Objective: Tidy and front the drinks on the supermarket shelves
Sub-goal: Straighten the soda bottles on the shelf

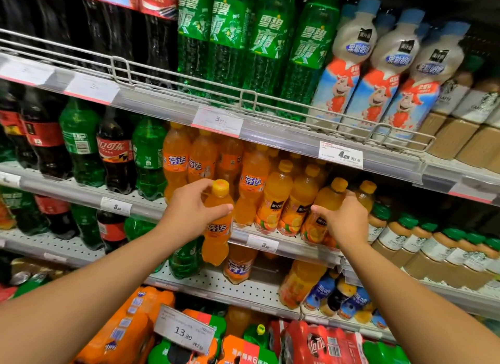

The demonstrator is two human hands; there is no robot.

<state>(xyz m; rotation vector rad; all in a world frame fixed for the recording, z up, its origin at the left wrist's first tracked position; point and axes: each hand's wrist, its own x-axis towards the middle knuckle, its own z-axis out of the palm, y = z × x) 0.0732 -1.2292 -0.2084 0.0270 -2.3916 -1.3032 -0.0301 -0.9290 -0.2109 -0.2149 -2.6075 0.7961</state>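
Observation:
My left hand [190, 209] grips an orange Fanta bottle [217, 236] by its upper body, held in front of the middle shelf's edge [140, 212], its base hanging below the shelf lip. My right hand [345, 220] holds an orange juice bottle [323, 209] with a black label that stands at the front of the same shelf. Between my hands stand more Fanta bottles [250, 193] and two more juice bottles [273, 198]. Further orange bottles sit behind them.
Cola and green Sprite bottles [81, 144] fill the left of the middle shelf. Above are large Sprite bottles [267, 47] and milk drinks [349, 74] behind a wire rail. Coffee bottles [397, 236] stand at right. Multipacks and a 13.80 price sign [185, 331] lie below.

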